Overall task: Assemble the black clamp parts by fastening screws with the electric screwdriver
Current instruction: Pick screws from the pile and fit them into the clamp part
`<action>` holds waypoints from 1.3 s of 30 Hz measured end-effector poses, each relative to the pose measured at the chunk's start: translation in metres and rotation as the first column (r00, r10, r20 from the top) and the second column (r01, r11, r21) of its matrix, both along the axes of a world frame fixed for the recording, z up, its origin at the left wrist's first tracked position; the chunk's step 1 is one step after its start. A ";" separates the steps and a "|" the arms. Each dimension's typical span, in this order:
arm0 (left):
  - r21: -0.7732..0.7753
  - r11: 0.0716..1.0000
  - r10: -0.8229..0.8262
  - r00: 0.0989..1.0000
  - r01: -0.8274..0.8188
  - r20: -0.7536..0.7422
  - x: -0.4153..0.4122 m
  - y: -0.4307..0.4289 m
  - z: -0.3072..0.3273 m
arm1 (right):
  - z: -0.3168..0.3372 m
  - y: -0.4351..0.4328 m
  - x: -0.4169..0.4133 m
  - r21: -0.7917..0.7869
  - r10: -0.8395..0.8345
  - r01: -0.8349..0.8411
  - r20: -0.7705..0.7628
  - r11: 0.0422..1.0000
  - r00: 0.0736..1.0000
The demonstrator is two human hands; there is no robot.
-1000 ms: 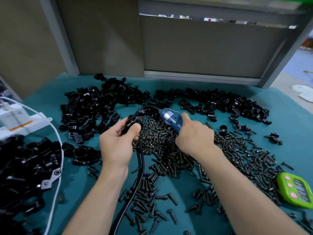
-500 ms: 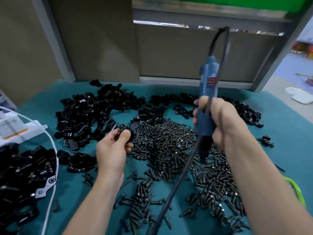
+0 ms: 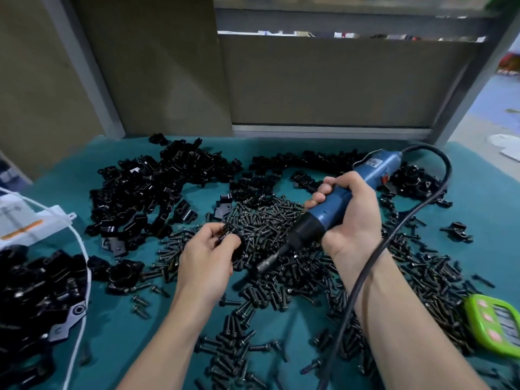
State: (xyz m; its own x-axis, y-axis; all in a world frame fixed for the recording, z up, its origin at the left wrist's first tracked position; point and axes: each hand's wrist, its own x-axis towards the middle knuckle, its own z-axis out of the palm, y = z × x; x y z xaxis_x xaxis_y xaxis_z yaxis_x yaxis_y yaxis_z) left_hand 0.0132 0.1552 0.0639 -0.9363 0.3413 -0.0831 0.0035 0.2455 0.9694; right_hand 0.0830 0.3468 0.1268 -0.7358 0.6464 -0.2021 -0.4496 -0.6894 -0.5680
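— Black clamp parts (image 3: pixel 146 187): how many?

— Too many to count. They lie in three heaps on the teal table cover (image 3: pixel 492 220): the big one at the back left, a back band (image 3: pixel 309 161) along the far edge, and a near-left heap (image 3: pixel 33 288). A few lie loose, such as one stray clamp (image 3: pixel 457 230) to the right.

— And the screws?

— One wide spread of black screws (image 3: pixel 281 218) in the middle, also beyond counting, running down to the near edge.

— The hands?

— Two. The left hand (image 3: pixel 206 257) is over the screw spread, thumb and fingertips pinched on one small black part (image 3: pixel 225 235). I cannot tell whether that is a clamp piece or a screw. The right hand (image 3: pixel 351 218) has its fingers wrapped round the one electric screwdriver (image 3: pixel 333 211). It is blue and tilted, and its bit (image 3: pixel 267 263) points down-left, close to the left hand but apart from the part.

— Anything else?

— One black cable (image 3: pixel 391 239) looping from the screwdriver's tail across the right forearm. One green timer (image 3: pixel 495 322) sits at the right edge. At the left there is one white cord (image 3: pixel 84 250) and one white box (image 3: pixel 28 223).
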 end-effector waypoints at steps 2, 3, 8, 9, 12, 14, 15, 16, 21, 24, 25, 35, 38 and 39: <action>-0.005 0.999 -0.038 0.999 0.038 0.012 0.000 0.001 0.003 | -0.002 0.002 0.000 -0.024 -0.039 0.038 -0.008 0.999 0.999; 0.000 0.999 -0.053 0.998 0.053 0.015 0.000 0.002 0.002 | -0.004 0.003 0.000 -0.035 -0.060 0.060 -0.011 0.998 0.998; -0.036 0.994 -0.101 0.993 0.099 -0.055 0.002 0.004 -0.001 | -0.007 0.010 0.004 -0.104 -0.179 0.172 -0.062 0.980 0.982; -0.055 0.994 -0.100 0.993 0.097 -0.062 0.002 0.004 -0.001 | -0.007 0.011 0.005 -0.115 -0.191 0.183 -0.071 0.976 0.979; -0.087 0.991 -0.108 0.991 0.102 -0.073 0.004 0.003 -0.003 | -0.007 0.012 0.006 -0.134 -0.218 0.206 -0.088 0.969 0.972; -0.110 0.989 -0.111 0.991 0.102 -0.080 0.004 0.003 -0.003 | -0.006 0.011 0.006 -0.140 -0.226 0.212 -0.089 0.967 0.970; -0.124 0.987 -0.113 0.990 0.103 -0.082 0.005 0.003 -0.003 | -0.005 0.010 0.006 -0.143 -0.227 0.213 -0.091 0.967 0.970; -0.135 0.986 -0.114 0.990 0.102 -0.083 0.005 0.002 -0.003 | -0.005 0.009 0.006 -0.145 -0.228 0.213 -0.093 0.966 0.969; -0.139 0.978 -0.174 0.975 0.155 -0.140 0.006 0.002 -0.004 | -0.005 0.008 0.006 -0.158 -0.224 0.205 -0.111 0.966 0.968; -0.136 0.976 -0.193 0.968 0.173 -0.157 0.007 0.002 -0.005 | -0.007 0.007 0.006 -0.157 -0.218 0.199 -0.118 0.967 0.969; -0.137 0.975 -0.194 0.969 0.173 -0.154 0.007 0.002 -0.005 | -0.007 0.006 0.006 -0.157 -0.216 0.196 -0.125 0.968 0.968; -0.239 0.968 -0.114 0.977 0.069 -0.178 0.014 0.009 -0.001 | -0.008 -0.005 0.000 -0.138 -0.233 0.210 -0.186 0.968 0.955; -0.242 0.969 -0.099 0.983 0.059 -0.157 0.014 0.010 0.001 | -0.009 -0.007 0.000 -0.132 -0.234 0.210 -0.202 0.969 0.951; -0.248 0.967 -0.097 0.983 0.057 -0.153 0.015 0.010 0.001 | -0.009 -0.008 -0.001 -0.129 -0.233 0.209 -0.206 0.969 0.951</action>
